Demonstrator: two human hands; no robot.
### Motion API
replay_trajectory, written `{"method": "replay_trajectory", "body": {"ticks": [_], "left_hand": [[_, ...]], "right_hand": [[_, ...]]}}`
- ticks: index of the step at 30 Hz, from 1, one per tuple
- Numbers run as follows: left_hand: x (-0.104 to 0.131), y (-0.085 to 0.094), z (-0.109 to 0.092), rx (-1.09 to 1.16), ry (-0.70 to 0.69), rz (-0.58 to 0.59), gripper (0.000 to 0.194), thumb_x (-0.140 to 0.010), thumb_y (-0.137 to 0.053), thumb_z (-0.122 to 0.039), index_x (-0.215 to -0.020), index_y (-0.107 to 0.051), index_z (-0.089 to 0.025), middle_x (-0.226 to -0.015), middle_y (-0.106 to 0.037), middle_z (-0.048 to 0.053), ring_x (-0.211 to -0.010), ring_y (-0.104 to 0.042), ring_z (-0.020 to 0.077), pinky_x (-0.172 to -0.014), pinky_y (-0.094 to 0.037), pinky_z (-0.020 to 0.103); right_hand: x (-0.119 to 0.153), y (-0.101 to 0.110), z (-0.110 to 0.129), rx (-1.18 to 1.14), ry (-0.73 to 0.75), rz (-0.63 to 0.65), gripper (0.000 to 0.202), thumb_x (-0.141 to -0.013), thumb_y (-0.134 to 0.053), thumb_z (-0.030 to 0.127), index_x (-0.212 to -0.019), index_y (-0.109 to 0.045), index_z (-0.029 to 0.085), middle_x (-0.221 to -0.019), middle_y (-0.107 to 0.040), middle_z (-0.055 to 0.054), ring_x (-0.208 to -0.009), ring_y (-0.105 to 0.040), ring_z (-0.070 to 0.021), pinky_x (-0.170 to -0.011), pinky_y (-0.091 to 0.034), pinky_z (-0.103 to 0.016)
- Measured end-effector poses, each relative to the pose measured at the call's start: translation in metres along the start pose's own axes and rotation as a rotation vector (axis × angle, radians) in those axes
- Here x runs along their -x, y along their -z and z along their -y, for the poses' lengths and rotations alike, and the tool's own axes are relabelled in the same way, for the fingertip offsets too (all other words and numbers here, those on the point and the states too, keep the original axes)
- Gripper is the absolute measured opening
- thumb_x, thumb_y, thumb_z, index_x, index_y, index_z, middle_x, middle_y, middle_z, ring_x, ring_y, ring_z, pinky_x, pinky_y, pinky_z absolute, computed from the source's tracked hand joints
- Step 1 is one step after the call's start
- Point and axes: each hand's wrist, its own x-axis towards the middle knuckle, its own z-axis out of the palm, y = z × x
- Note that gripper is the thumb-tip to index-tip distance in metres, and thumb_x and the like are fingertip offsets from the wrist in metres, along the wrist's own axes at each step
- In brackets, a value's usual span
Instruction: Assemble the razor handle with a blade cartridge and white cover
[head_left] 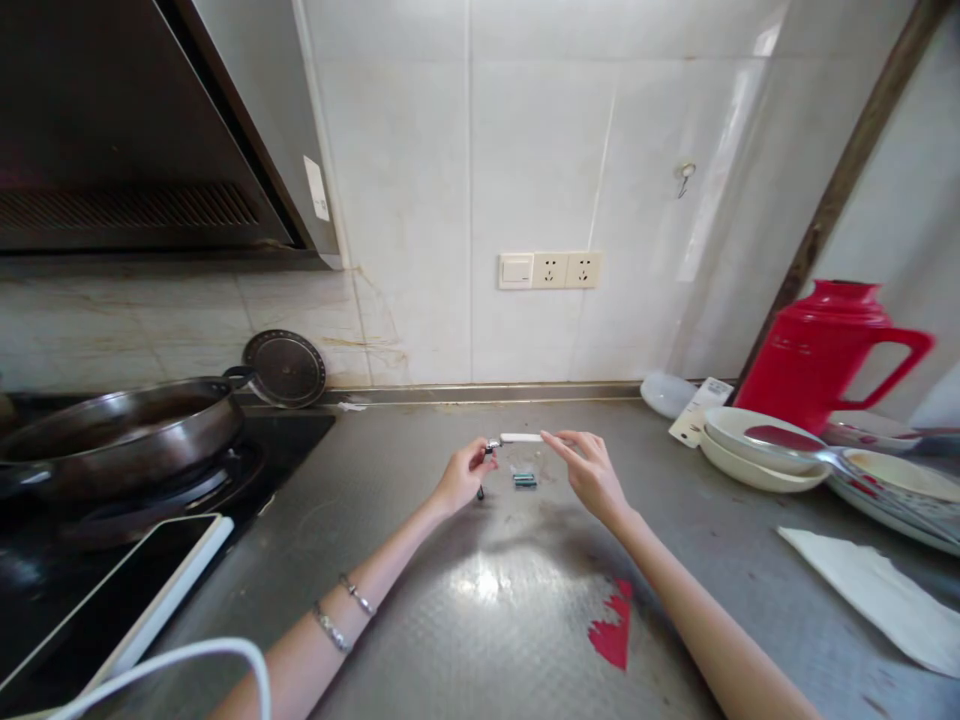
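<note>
Above the steel counter point(420, 600), my left hand point(461, 480) is closed on a small dark and silver piece point(491, 446). A slim white stick-like item point(521, 437) extends from that piece toward the right. The fingers of my right hand point(592, 475) are stretched out, and a fingertip touches the right end of the white item. Small dark greenish cylinders point(524, 480) lie side by side on the counter between my hands. Another small dark thing point(481, 492) shows just under my left hand, too small to name.
A pan point(120, 440) sits on the black stove at left, near a phone-like device point(112, 610) and a white cable point(195, 648). Stacked bowls point(761, 465), a red thermos jug point(825, 350) and white paper point(874, 590) are at right. A red scrap point(615, 628) lies in front.
</note>
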Motion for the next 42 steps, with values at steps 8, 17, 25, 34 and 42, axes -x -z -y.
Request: {"method": "replay_trajectory", "body": {"ticks": [8, 17, 25, 34, 42], "left_hand": [[0.002, -0.005, -0.006, 0.095, 0.107, 0.033, 0.019, -0.070, -0.061, -0.018, -0.083, -0.047, -0.016, -0.070, -0.057, -0.002, -0.061, -0.062, 0.0120, -0.061, -0.048, 0.025], [0.019, -0.010, -0.020, 0.159, 0.398, 0.089, 0.034, -0.069, -0.062, -0.026, -0.096, -0.044, -0.016, -0.074, -0.061, 0.001, -0.048, -0.061, 0.0133, -0.045, -0.043, 0.022], [0.038, -0.014, -0.027, 0.309, 0.516, 0.079, 0.035, -0.070, -0.057, -0.022, -0.102, -0.046, -0.015, -0.070, -0.059, 0.000, -0.048, -0.060, 0.0134, -0.046, -0.045, 0.024], [0.053, -0.019, -0.017, 0.407, 0.552, 0.073, 0.038, -0.070, -0.059, -0.024, -0.103, -0.041, -0.017, -0.069, -0.058, -0.001, -0.047, -0.059, 0.0139, -0.048, -0.049, 0.028], [0.055, -0.018, -0.024, 0.440, 0.565, 0.093, 0.041, -0.070, -0.062, -0.025, -0.103, -0.041, -0.016, -0.069, -0.058, -0.001, -0.049, -0.062, 0.0155, -0.052, -0.051, 0.031]], "right_hand": [[0.005, -0.003, -0.007, 0.028, -0.041, 0.028, 0.061, -0.081, -0.034, -0.002, -0.132, -0.046, 0.029, -0.103, -0.058, -0.008, -0.093, -0.053, -0.0187, -0.086, -0.039, -0.039], [0.005, -0.001, -0.010, -0.072, -0.122, 0.060, 0.050, -0.087, -0.036, 0.008, -0.133, -0.044, 0.025, -0.096, -0.058, -0.008, -0.087, -0.056, -0.0177, -0.078, -0.046, -0.032], [-0.002, 0.003, 0.003, -0.122, -0.124, 0.067, 0.054, -0.084, -0.036, 0.006, -0.135, -0.041, 0.025, -0.093, -0.058, -0.007, -0.084, -0.056, -0.0163, -0.073, -0.048, -0.027], [-0.014, 0.006, 0.024, -0.127, -0.034, 0.173, 0.043, -0.090, -0.038, 0.015, -0.131, -0.047, 0.029, -0.091, -0.059, -0.007, -0.081, -0.055, -0.0173, -0.071, -0.047, -0.030], [-0.020, 0.014, 0.029, -0.090, -0.022, 0.264, 0.041, -0.090, -0.040, 0.014, -0.125, -0.054, 0.029, -0.086, -0.058, -0.005, -0.076, -0.053, -0.0156, -0.067, -0.045, -0.027]]}}
